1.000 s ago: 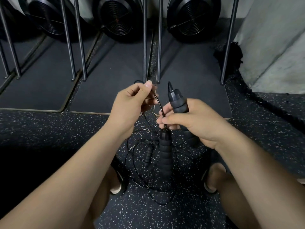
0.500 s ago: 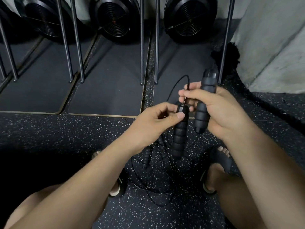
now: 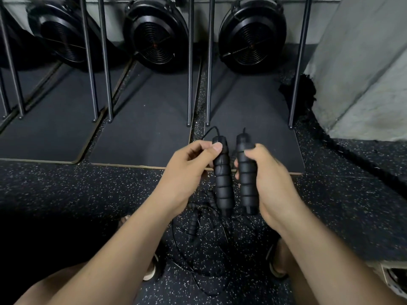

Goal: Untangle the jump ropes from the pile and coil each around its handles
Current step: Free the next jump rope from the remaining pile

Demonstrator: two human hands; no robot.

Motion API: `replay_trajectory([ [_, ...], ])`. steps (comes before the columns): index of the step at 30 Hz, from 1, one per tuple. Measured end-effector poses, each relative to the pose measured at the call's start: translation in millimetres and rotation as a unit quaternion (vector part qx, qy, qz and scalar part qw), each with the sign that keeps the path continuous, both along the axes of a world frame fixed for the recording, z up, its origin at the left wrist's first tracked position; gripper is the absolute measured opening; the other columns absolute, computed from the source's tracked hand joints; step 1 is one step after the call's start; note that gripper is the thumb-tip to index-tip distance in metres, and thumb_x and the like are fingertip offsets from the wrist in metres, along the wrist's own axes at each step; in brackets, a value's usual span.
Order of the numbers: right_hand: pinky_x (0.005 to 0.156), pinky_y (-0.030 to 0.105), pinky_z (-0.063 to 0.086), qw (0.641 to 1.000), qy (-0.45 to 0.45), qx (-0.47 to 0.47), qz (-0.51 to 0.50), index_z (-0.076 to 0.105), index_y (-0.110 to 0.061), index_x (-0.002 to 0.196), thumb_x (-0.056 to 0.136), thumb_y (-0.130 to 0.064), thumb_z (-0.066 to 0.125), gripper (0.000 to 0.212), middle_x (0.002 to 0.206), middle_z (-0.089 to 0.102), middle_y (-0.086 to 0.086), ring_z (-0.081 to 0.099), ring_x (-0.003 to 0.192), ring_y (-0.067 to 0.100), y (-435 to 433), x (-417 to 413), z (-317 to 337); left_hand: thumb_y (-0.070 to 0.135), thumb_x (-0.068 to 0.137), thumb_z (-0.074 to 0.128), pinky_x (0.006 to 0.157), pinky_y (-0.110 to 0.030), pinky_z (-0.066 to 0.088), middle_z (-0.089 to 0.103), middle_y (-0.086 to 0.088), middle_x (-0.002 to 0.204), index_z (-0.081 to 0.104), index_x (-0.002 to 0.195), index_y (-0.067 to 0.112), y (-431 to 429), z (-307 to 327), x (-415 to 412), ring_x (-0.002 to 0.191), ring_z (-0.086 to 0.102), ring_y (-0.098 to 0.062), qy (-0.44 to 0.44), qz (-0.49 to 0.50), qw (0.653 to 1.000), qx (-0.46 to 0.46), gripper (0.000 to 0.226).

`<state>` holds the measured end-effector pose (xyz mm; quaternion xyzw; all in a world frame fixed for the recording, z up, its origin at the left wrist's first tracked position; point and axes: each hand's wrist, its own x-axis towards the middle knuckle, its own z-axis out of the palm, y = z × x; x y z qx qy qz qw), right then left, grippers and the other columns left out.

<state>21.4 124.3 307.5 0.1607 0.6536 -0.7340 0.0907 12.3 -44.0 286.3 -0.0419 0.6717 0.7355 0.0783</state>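
Floor [image 3: 66, 194]: dark speckled rubber across the lower half of the frame; the person crouches over it.
Wall [image 3: 363, 73]: grey concrete, upper right.
Mats [image 3: 143, 128]: dark rectangles side by side across the upper half.
Fan housings [image 3: 156, 38]: three round black grilles along the top edge.
Rods [image 3: 190, 62]: thin metal uprights that stand on the mats.
Thick rope [image 3: 356, 157]: a heavy black rope that runs from the foot of the wall towards the right edge.
Left hand [image 3: 187, 172]: centre of the frame. It grips the left handle, thumb on its upper ribs and fingers curled behind. Half a second ago its thumb only touched the cap of that handle, which hung from the other hand.
Right hand [image 3: 271, 183]: just right of centre, fingers wrapped round the right handle. It is lower in the frame than before and has let go of the cord it pinched.
Left handle [image 3: 222, 179]: black ribbed foam, upright, now level with its twin.
Right handle [image 3: 247, 179]: just beside the left one and parallel to it. Earlier it sat higher and tilted.
Pile [image 3: 198, 238]: loose black loops on the floor below the hands, between the feet, with another handle [image 3: 193, 223] among them.
Cord [image 3: 211, 129]: a thin line that arcs left from the top of the left handle.
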Motion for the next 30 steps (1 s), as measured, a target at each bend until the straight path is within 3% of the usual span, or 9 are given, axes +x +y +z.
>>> replay_trajectory([
  [2, 0.075, 0.036, 0.050, 1.000, 0.027, 0.011, 0.011, 0.068, -0.008, 0.105, 0.104, -0.019, 0.056, 0.016, 0.090, 0.069, 0.006, 0.061, 0.081, 0.014, -5, 3, 2, 0.045, 0.099, 0.073, 0.087, -0.044, 0.040, 0.060, -0.008, 0.092, 0.072, 0.097, 0.015, -1, 0, -1, 0.088, 0.053, -0.020, -0.006, 0.004, 1.000, 0.011, 0.029],
  [9, 0.056, 0.023, 0.051, 0.997, 0.062, 0.023, 0.048, 0.074, -0.023, 0.111, 0.109, -0.020, 0.055, 0.019, 0.102, 0.066, 0.027, 0.061, 0.078, 0.018, -9, 10, 9, 0.042, 0.101, 0.071, 0.086, -0.044, 0.041, 0.062, -0.006, 0.091, 0.075, 0.098, 0.018, -3, 0, 0, 0.088, 0.054, -0.019, 0.004, -0.005, 1.000, 0.015, 0.024],
  [13, 0.072, 0.025, 0.059, 0.997, 0.068, 0.020, 0.044, 0.076, -0.026, 0.110, 0.108, -0.019, 0.057, 0.020, 0.102, 0.079, 0.007, 0.072, 0.084, 0.008, -11, 9, 8, 0.039, 0.103, 0.070, 0.086, -0.043, 0.041, 0.062, -0.001, 0.087, 0.073, 0.095, 0.017, -4, 2, 0, 0.088, 0.054, -0.019, 0.007, 0.001, 1.000, 0.024, 0.023],
  [16, 0.068, 0.022, 0.059, 0.996, 0.065, 0.011, 0.052, 0.076, -0.027, 0.111, 0.109, -0.019, 0.057, 0.022, 0.101, 0.081, 0.000, 0.074, 0.086, 0.008, -11, 10, 7, 0.035, 0.104, 0.069, 0.087, -0.045, 0.041, 0.062, -0.001, 0.088, 0.070, 0.091, 0.012, -4, 2, 1, 0.089, 0.054, -0.022, 0.013, 0.009, 0.999, 0.040, 0.027],
  [19, 0.073, 0.018, 0.057, 0.994, 0.077, 0.000, 0.082, 0.073, -0.031, 0.124, 0.108, -0.020, 0.060, 0.023, 0.111, 0.080, -0.005, 0.075, 0.098, 0.005, -10, 10, 6, 0.035, 0.105, 0.068, 0.090, -0.049, 0.045, 0.067, -0.006, 0.095, 0.070, 0.105, 0.001, -2, 2, 1, 0.093, 0.058, -0.024, 0.022, 0.011, 0.999, 0.037, 0.034],
  [22, 0.089, 0.030, 0.062, 0.982, 0.091, -0.010, 0.163, 0.061, -0.035, 0.140, 0.098, -0.011, 0.076, 0.052, 0.122, 0.078, -0.005, 0.075, 0.112, 0.012, -7, 13, 5, 0.033, 0.105, 0.067, 0.093, -0.050, 0.050, 0.070, -0.012, 0.100, 0.071, 0.109, 0.001, -5, 2, 1, 0.096, 0.062, -0.027, 0.026, 0.007, 0.999, 0.046, 0.032],
  [25, 0.086, 0.055, 0.066, 0.976, 0.064, -0.065, 0.196, 0.052, -0.036, 0.148, 0.091, 0.003, 0.080, 0.074, 0.124, 0.076, 0.008, 0.079, 0.101, 0.033, -4, 13, 5, 0.036, 0.105, 0.067, 0.075, -0.045, 0.049, 0.067, -0.008, 0.092, 0.070, 0.105, 0.004, -9, 4, -1, 0.086, 0.060, -0.025, 0.034, 0.001, 0.999, 0.026, 0.032],
  [27, 0.084, 0.057, 0.066, 0.979, 0.059, -0.055, 0.186, 0.051, -0.037, 0.149, 0.093, 0.001, 0.079, 0.073, 0.125, 0.076, 0.010, 0.079, 0.099, 0.037, -3, 11, 5, 0.033, 0.106, 0.066, 0.077, -0.042, 0.047, 0.067, 0.000, 0.087, 0.072, 0.104, 0.009, -11, 7, -1, 0.081, 0.058, -0.016, 0.042, 0.000, 0.999, 0.010, 0.024],
  [30, 0.085, 0.052, 0.067, 0.980, 0.070, -0.035, 0.185, 0.047, -0.039, 0.153, 0.097, -0.005, 0.076, 0.072, 0.125, 0.076, 0.006, 0.079, 0.099, 0.036, -2, 9, 4, 0.034, 0.106, 0.067, 0.080, -0.050, 0.047, 0.064, -0.004, 0.087, 0.073, 0.104, 0.010, -13, 8, -1, 0.082, 0.056, -0.021, 0.036, -0.003, 0.999, 0.006, 0.024],
])
